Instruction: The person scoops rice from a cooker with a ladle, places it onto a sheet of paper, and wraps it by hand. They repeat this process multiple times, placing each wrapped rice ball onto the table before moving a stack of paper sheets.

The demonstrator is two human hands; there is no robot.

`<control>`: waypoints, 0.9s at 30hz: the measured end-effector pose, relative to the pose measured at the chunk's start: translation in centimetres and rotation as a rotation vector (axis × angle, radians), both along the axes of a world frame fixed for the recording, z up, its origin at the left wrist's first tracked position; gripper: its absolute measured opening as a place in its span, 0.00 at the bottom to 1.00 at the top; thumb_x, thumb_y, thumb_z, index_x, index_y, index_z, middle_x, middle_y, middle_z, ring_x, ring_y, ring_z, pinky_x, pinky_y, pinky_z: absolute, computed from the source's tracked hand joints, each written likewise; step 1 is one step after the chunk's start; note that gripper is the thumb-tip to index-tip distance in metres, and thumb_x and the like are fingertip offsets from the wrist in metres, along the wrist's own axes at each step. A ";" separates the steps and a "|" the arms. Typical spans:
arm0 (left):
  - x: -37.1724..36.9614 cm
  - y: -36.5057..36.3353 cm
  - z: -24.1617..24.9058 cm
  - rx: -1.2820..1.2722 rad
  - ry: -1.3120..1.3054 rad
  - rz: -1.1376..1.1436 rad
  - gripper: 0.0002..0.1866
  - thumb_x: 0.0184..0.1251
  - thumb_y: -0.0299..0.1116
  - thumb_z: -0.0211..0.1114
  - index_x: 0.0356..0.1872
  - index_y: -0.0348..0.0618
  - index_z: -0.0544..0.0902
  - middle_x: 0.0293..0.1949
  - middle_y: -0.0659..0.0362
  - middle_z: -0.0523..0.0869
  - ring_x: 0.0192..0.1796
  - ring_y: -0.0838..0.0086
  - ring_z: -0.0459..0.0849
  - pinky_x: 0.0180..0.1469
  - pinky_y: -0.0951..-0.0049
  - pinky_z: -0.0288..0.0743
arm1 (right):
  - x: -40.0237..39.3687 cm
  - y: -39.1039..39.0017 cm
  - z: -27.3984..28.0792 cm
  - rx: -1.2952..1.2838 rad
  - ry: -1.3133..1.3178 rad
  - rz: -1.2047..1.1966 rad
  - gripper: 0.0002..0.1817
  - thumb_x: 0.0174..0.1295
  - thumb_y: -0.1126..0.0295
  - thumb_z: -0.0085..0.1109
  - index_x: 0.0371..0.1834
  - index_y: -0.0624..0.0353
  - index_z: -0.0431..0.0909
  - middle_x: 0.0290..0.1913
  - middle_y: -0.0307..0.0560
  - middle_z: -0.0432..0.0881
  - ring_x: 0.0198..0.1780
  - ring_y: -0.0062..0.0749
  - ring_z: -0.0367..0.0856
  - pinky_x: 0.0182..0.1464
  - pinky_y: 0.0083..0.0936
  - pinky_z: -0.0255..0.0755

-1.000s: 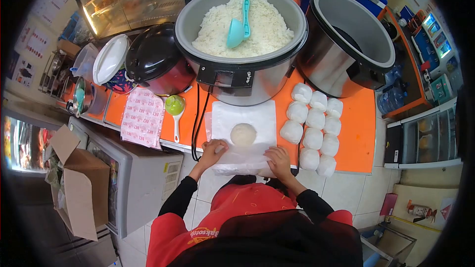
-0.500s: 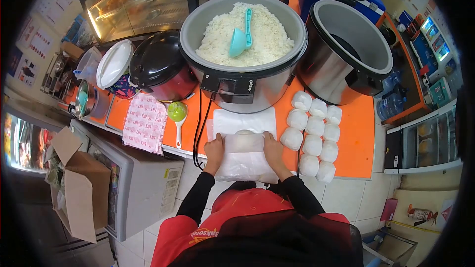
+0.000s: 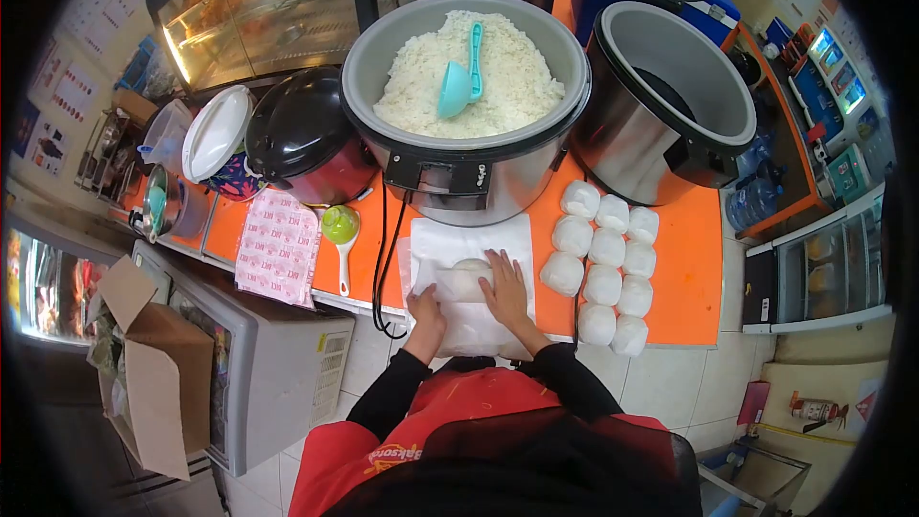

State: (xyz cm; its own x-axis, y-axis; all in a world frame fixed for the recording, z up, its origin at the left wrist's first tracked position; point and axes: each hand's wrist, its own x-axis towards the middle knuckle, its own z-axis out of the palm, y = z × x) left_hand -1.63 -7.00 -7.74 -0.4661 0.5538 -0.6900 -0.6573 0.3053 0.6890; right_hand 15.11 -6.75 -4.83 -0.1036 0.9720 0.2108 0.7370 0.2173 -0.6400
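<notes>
A rounded rice portion [image 3: 469, 281] lies on white wrapping paper [image 3: 483, 235] at the front of the orange table, partly covered by a folded sheet. My left hand [image 3: 426, 314] pinches the left edge of that paper. Fingers spread, my right hand [image 3: 507, 292] rests against the right side of the portion and paper. Just behind is a large cooker full of rice [image 3: 469, 86], with a turquoise scoop [image 3: 459, 86] lying on the rice. Several white wrapped bundles [image 3: 603, 284] sit in rows to the right.
An open metal cooker [image 3: 646, 124] stands at the back right. Left of the paper are a white paddle [image 3: 345, 268] with a green cup [image 3: 340, 223], a black cable [image 3: 385, 258], pink printed sheets [image 3: 278, 244] and a dark-lidded cooker [image 3: 302, 134]. A cardboard box [image 3: 168, 373] is at lower left.
My right hand has moved up and inward from the paper's right edge, its fingers now spread on the portion. My left hand has shifted slightly down, and the front flap has changed shape.
</notes>
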 end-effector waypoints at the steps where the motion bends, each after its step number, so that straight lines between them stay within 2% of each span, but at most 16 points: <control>1: -0.4 -0.3 -0.1 0.008 0.040 -0.045 0.22 0.50 0.22 0.65 0.48 0.41 0.69 0.39 0.58 0.77 0.38 0.72 0.76 0.37 0.72 0.70 | -0.1 -0.2 0.2 -0.018 -0.002 0.000 0.29 0.62 0.58 0.48 0.65 0.57 0.58 0.65 0.53 0.63 0.70 0.47 0.53 0.68 0.45 0.45; 4: -2.1 -1.9 -0.6 0.052 0.184 -0.179 0.14 0.50 0.19 0.63 0.39 0.39 0.74 0.30 0.61 0.80 0.29 0.75 0.77 0.28 0.75 0.68 | -0.5 -1.4 0.4 -0.031 0.004 -0.012 0.28 0.63 0.59 0.47 0.65 0.58 0.58 0.65 0.54 0.62 0.69 0.47 0.55 0.68 0.44 0.46; 7: -4.9 -2.3 -1.2 0.116 0.525 -0.495 0.16 0.49 0.20 0.64 0.41 0.38 0.74 0.32 0.59 0.81 0.29 0.75 0.78 0.30 0.74 0.71 | -0.3 -1.7 1.1 0.009 0.033 -0.053 0.28 0.62 0.61 0.49 0.65 0.57 0.59 0.63 0.54 0.64 0.65 0.48 0.61 0.64 0.42 0.54; 8: -6.0 -1.1 -1.8 0.137 0.748 -0.616 0.11 0.48 0.21 0.66 0.34 0.38 0.76 0.29 0.59 0.82 0.30 0.75 0.80 0.34 0.73 0.74 | -0.2 -1.6 1.3 0.026 0.046 -0.069 0.28 0.61 0.62 0.49 0.65 0.57 0.59 0.62 0.54 0.66 0.63 0.48 0.64 0.62 0.41 0.57; 11: -6.8 4.3 0.9 0.165 0.948 -0.945 0.08 0.47 0.21 0.66 0.31 0.35 0.79 0.29 0.57 0.84 0.31 0.74 0.81 0.37 0.75 0.75 | 0.8 1.8 1.8 -0.014 -0.071 -0.023 0.28 0.60 0.66 0.51 0.65 0.54 0.59 0.56 0.52 0.70 0.56 0.45 0.69 0.52 0.39 0.67; 12: -6.7 5.5 1.7 0.175 0.746 -0.931 0.08 0.47 0.21 0.66 0.31 0.34 0.80 0.29 0.58 0.84 0.31 0.74 0.81 0.37 0.75 0.75 | 1.0 3.2 1.5 0.112 -0.168 0.015 0.30 0.58 0.67 0.51 0.67 0.45 0.58 0.46 0.51 0.74 0.44 0.41 0.76 0.39 0.37 0.72; 14: -6.2 7.2 2.9 0.199 0.342 -0.889 0.09 0.47 0.21 0.65 0.33 0.33 0.82 0.29 0.58 0.84 0.30 0.74 0.81 0.36 0.75 0.75 | 0.9 5.7 2.0 -0.009 -0.464 0.129 0.32 0.57 0.68 0.51 0.68 0.40 0.57 0.41 0.49 0.76 0.36 0.40 0.78 0.34 0.36 0.73; 15: -6.3 7.4 2.7 0.192 0.303 -0.905 0.10 0.47 0.21 0.66 0.34 0.34 0.83 0.30 0.58 0.84 0.30 0.74 0.81 0.36 0.75 0.75 | 0.8 6.8 2.1 -0.070 -0.613 0.185 0.34 0.56 0.69 0.52 0.68 0.38 0.56 0.38 0.48 0.77 0.32 0.39 0.80 0.32 0.35 0.73; 16: -6.6 7.6 2.2 0.184 0.266 -0.923 0.11 0.47 0.21 0.66 0.34 0.34 0.83 0.31 0.58 0.84 0.30 0.74 0.81 0.35 0.75 0.75 | 0.6 7.8 1.8 0.033 -0.658 0.224 0.32 0.54 0.70 0.52 0.65 0.33 0.62 0.28 0.44 0.79 0.23 0.38 0.79 0.28 0.35 0.73; 19: -7.7 7.3 0.4 0.301 0.286 -0.905 0.14 0.45 0.20 0.66 0.38 0.34 0.82 0.28 0.58 0.84 0.29 0.74 0.81 0.35 0.75 0.75 | 0.7 9.9 1.7 0.098 -0.597 0.380 0.24 0.52 0.71 0.53 0.56 0.43 0.72 0.22 0.43 0.78 0.26 0.35 0.81 0.29 0.34 0.74; 20: -8.0 6.9 -0.4 0.361 0.313 -0.887 0.16 0.45 0.20 0.66 0.39 0.34 0.82 0.27 0.58 0.84 0.29 0.74 0.81 0.36 0.75 0.74 | 0.6 10.4 1.7 0.101 -0.657 0.386 0.21 0.52 0.71 0.53 0.52 0.46 0.74 0.21 0.43 0.78 0.25 0.35 0.81 0.28 0.34 0.73; 22: -7.0 6.0 1.8 0.224 0.786 -0.783 0.19 0.46 0.20 0.65 0.44 0.34 0.79 0.30 0.54 0.83 0.31 0.71 0.80 0.37 0.73 0.74 | 0.1 11.3 2.1 0.111 -0.776 0.401 0.15 0.51 0.70 0.54 0.44 0.52 0.78 0.19 0.43 0.77 0.25 0.35 0.80 0.27 0.34 0.72; 23: -6.2 5.6 2.7 0.150 1.019 -0.718 0.20 0.47 0.20 0.65 0.46 0.34 0.78 0.31 0.53 0.83 0.32 0.69 0.80 0.38 0.72 0.74 | 0.1 11.1 2.4 0.116 -0.748 0.415 0.13 0.51 0.71 0.54 0.42 0.53 0.78 0.20 0.43 0.78 0.26 0.35 0.81 0.29 0.34 0.72; 24: -5.4 5.2 1.6 0.302 1.227 -0.451 0.28 0.45 0.20 0.64 0.53 0.38 0.72 0.39 0.50 0.80 0.39 0.63 0.79 0.44 0.64 0.71 | 0.3 10.6 3.8 0.122 -0.722 0.429 0.12 0.51 0.71 0.54 0.39 0.55 0.78 0.22 0.43 0.78 0.28 0.35 0.81 0.30 0.34 0.72; 25: -4.5 4.9 3.6 0.429 1.425 -0.522 0.28 0.46 0.20 0.63 0.55 0.40 0.72 0.42 0.50 0.80 0.42 0.62 0.78 0.46 0.62 0.70 | 0.5 10.1 5.3 0.128 -0.696 0.443 0.10 0.50 0.71 0.54 0.37 0.57 0.78 0.23 0.43 0.79 0.29 0.36 0.81 0.32 0.34 0.72; 27: -3.2 4.3 8.1 0.692 1.814 -0.659 0.30 0.47 0.20 0.60 0.57 0.42 0.70 0.47 0.51 0.78 0.47 0.60 0.76 0.52 0.57 0.68 | 1.5 9.0 8.2 0.408 -0.555 0.525 0.08 0.51 0.73 0.53 0.35 0.57 0.76 0.27 0.44 0.79 0.34 0.36 0.80 0.36 0.34 0.71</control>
State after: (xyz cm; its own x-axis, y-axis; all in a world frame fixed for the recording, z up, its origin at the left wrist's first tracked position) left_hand -4.83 -2.73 0.32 0.1048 0.8007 0.5898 0.8457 -0.3838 0.3708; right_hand 16.63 2.26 3.33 -0.7090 0.6290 0.3188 0.6597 0.7514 -0.0154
